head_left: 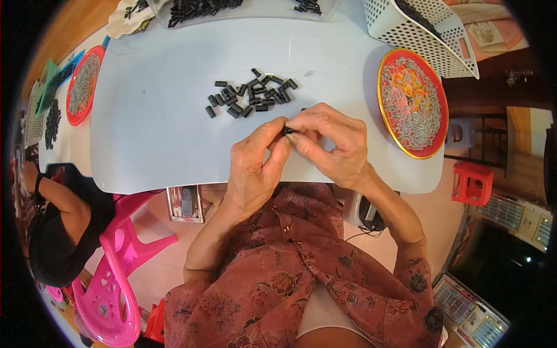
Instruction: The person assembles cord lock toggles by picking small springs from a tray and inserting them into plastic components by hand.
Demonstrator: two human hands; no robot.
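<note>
Close together over the near part of the table, my left hand (259, 159) and my right hand (336, 142) pinch a small black plastic piece (286, 131) between their fingertips. Most of that piece is hidden by the fingers. Just beyond my hands lies a loose pile of short black cylindrical pieces (255, 101). Past my right fingers, the tip of another black piece (303, 109) shows. To my right stands a red plate with a gold rim (384, 119), heaped with small silver metal parts (419, 130) that look like screws.
A clear tray (261, 18) of black parts sits at the far edge of the white table (168, 133). A white perforated basket (400, 32) stands far right. At left are another red plate (74, 119), a pink chair (110, 249) and a seated person (69, 226).
</note>
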